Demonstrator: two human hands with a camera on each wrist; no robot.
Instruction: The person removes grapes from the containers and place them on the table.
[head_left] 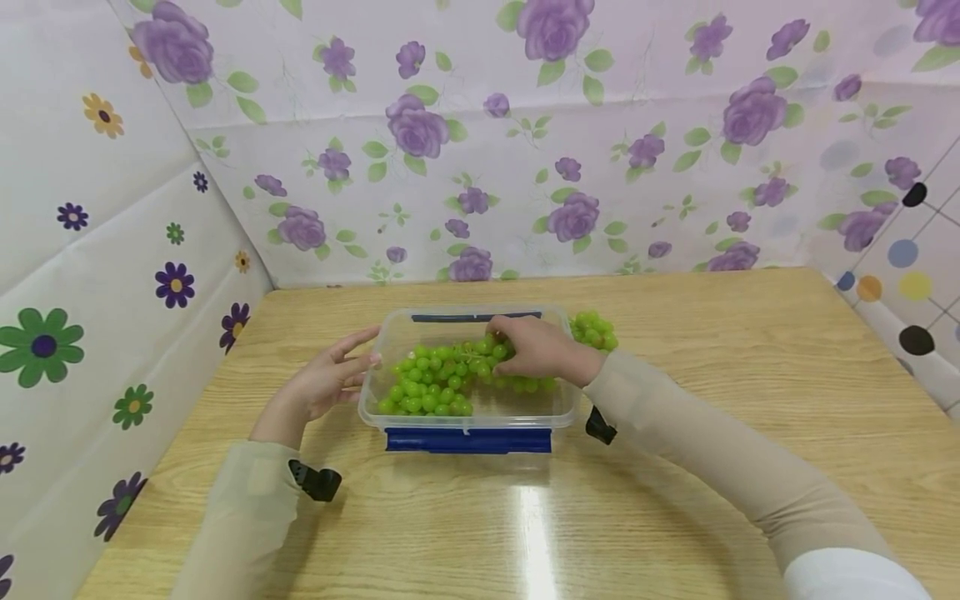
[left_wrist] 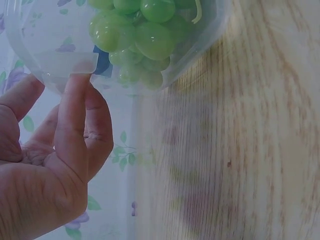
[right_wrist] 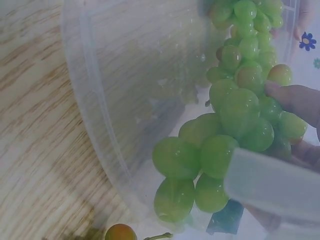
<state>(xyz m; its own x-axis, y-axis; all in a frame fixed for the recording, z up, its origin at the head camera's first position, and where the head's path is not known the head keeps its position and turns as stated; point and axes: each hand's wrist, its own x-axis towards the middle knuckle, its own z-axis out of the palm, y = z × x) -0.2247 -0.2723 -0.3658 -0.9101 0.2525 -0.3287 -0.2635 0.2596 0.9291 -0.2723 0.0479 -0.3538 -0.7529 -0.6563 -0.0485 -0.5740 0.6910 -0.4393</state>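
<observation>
Grapes (head_left: 435,379) lie inside clear container (head_left: 468,417) mid-table; our right hand (head_left: 536,348) pinches the bunch to seat it, left hand (head_left: 330,379) flat-fingered against the wall, bracing it

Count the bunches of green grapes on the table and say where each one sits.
2: one bunch inside the clear container, one on the table behind its right corner, partly hidden.

Clear plastic box (head_left: 390,333): one, centre frame.
Grape bunches: two, one in the box (head_left: 431,383), one behind it (head_left: 592,329).
Hands: two, left hand (head_left: 326,383), right hand (head_left: 536,348).
</observation>
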